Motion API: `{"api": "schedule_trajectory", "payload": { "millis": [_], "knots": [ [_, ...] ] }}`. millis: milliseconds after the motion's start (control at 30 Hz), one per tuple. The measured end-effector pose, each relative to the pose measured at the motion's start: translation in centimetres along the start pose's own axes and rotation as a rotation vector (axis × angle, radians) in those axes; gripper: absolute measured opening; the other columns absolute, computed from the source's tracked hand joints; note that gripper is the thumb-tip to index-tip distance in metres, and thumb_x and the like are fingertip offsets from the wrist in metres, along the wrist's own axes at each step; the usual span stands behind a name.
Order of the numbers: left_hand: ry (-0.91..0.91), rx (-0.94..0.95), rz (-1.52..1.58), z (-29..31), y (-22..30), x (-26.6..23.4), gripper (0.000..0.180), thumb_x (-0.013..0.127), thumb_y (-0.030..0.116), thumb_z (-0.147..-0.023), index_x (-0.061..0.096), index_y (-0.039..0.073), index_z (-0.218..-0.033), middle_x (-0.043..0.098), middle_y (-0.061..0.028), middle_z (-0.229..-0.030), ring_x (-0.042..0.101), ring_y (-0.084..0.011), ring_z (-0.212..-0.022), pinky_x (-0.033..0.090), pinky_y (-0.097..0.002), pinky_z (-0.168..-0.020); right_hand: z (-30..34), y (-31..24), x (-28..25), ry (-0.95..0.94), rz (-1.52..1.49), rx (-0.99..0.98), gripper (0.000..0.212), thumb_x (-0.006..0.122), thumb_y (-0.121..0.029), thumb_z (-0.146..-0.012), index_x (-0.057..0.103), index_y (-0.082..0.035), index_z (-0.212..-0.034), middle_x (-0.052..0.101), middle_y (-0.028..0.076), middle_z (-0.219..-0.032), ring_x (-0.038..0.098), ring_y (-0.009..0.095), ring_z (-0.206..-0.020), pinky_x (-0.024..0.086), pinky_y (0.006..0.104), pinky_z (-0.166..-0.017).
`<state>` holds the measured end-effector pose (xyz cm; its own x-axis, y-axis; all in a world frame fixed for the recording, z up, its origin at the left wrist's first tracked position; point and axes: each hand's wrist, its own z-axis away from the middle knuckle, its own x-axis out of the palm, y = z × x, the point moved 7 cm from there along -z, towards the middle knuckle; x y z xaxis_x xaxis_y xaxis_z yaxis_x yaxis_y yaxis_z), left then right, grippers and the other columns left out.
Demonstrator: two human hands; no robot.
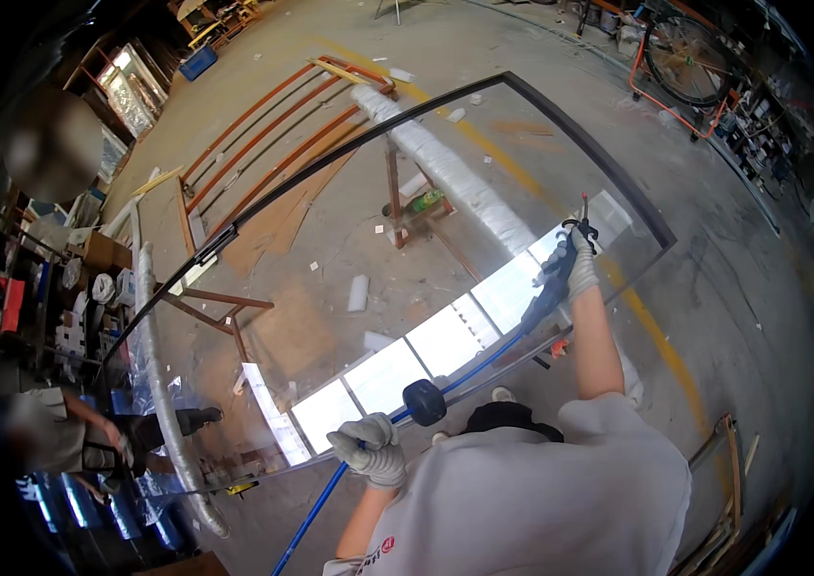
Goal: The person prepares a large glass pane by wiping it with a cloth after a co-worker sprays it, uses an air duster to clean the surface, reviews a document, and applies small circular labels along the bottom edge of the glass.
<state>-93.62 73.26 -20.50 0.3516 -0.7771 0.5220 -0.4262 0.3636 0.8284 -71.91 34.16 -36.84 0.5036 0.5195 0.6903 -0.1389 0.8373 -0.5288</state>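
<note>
A large curved glass pane (378, 240) with a black edge strip lies across padded supports in front of me. My gloved left hand (371, 449) is closed around a blue hose (309, 523) at the pane's near edge. Just beyond it, a black rounded block (424, 401) sits on the hose. The hose runs along the glass toward my gloved right hand (580, 264), which grips a black gun-like tool (582, 228) with a thin red tip, over the pane's right part. Its exact kind is unclear. Bright light strips and dark shapes are mirrored in the glass.
Foil-wrapped padded bars (455, 168) and a red-brown metal frame (263, 134) stand under and beyond the pane. At left is another person (71, 432) beside cluttered shelves (90, 278). A wheel (685, 60) and an orange-red frame are far right. Wood strips (733, 470) lean lower right.
</note>
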Motion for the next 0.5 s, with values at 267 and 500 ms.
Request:
{"api": "schedule_trajectory", "payload": {
  "millis": [267,500],
  "knots": [
    [0.007,0.119,-0.041,1.5,-0.1,6.3,0.057,0.03,0.051,-0.094,0.03,0.015,-0.05,0.02,0.0031,-0.041,0.021,-0.0118,-0.033,0.02,-0.0245,-0.032,-10.0,2.8,8.9,-0.153,0.254,0.292,0.034,0.064,-0.045,-0.077,0.046,-0.018,-0.067,0.042,-0.004,-0.047,0.043,0.015,-0.038,0.038,0.0332,-0.039],
    [0.26,0.086,-0.033,1.0,-0.3,5.8,0.052,0.028,0.043,-0.097,0.033,0.015,-0.054,0.021,0.0038,-0.043,0.021,-0.009,-0.033,0.022,-0.0225,-0.028,5.8,19.7,12.4,-0.872,1.169,1.163,0.041,0.064,-0.049,-0.077,0.045,-0.017,-0.059,0.046,-0.001,-0.048,0.051,0.015,-0.041,0.041,0.0378,-0.037]
  ]
}}
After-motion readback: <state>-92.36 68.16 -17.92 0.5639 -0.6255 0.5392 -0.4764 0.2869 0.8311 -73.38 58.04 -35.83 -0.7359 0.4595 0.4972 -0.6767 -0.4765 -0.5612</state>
